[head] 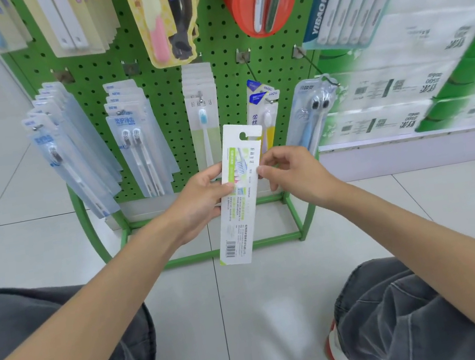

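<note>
A white and green toothbrush pack [235, 212] is held upright in front of a green pegboard rack [161, 79], its printed back with a barcode facing me. My left hand [201, 199] grips its left edge, thumb across the card and fingers behind. My right hand [292, 173] pinches the pack's right edge near the top. The hang hole at the top of the pack is free of any hook.
Hooks on the rack carry several hanging toothbrush packs: blue ones [72, 151], a twin pack [135, 140], a white pack [203, 113], a yellow pack [265, 111]. Tissue packs [405, 93] fill the shelf at right. My knees frame the tiled floor [254, 319].
</note>
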`<state>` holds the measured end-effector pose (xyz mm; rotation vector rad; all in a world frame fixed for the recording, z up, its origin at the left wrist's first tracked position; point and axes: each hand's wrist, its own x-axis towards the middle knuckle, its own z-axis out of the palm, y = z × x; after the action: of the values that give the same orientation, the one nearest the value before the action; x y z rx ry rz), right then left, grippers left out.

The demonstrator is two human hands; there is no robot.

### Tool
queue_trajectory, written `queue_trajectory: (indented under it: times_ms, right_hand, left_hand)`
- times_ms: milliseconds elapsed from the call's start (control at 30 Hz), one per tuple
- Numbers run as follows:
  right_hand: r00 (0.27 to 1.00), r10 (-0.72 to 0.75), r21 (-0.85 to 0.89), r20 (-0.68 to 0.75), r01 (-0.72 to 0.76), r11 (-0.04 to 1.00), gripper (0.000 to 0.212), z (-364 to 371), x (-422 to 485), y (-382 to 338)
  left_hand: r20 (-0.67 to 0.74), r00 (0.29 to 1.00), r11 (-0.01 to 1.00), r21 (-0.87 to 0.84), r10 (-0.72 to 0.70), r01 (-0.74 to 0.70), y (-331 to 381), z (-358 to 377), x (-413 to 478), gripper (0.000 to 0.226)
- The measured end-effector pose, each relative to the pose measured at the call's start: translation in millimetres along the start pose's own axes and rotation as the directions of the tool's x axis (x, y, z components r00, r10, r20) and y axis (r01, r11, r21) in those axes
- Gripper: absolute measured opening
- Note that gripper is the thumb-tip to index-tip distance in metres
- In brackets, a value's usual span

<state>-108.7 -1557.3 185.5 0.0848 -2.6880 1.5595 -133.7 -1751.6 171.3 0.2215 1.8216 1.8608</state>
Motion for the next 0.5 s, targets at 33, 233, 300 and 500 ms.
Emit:
queue_trajectory:
  times_ms: [33, 233, 300, 500]
  right_hand:
    - [1.0, 0.0, 0.003, -0.026, 0.0, 1.0, 0.012, 0.6, 0.7, -0.6]
    - [0.994, 0.02, 0.021, -0.109, -0.017, 1.0, 0.011, 9.5, 5.4, -1.1]
    - [0.987, 0.024, 0.076, -0.159, -0.012, 0.997, 0.008, 11.7, 7.5, -2.2]
    - [0.994, 0.0, 0.13, -0.11, 0.015, 0.991, 0.02, 9.7, 11.1, -16.6]
  left_hand:
    - [-0.002, 1.0, 1.0, -0.001, -0.003, 0.003, 0.3, 0.5, -0.3, 0.043]
    - [-0.043, 0.998, 0.999, -0.031, 0.035, -0.036, 2.3, 3.0, -1.5, 0.046]
    - [-0.042, 0.997, 0.997, -0.039, 0.067, -0.068, 4.4, 4.1, -1.4, 0.049]
    - [-0.019, 0.991, 0.99, -0.049, 0.131, -0.132, 12.0, 6.2, 0.0, 0.052]
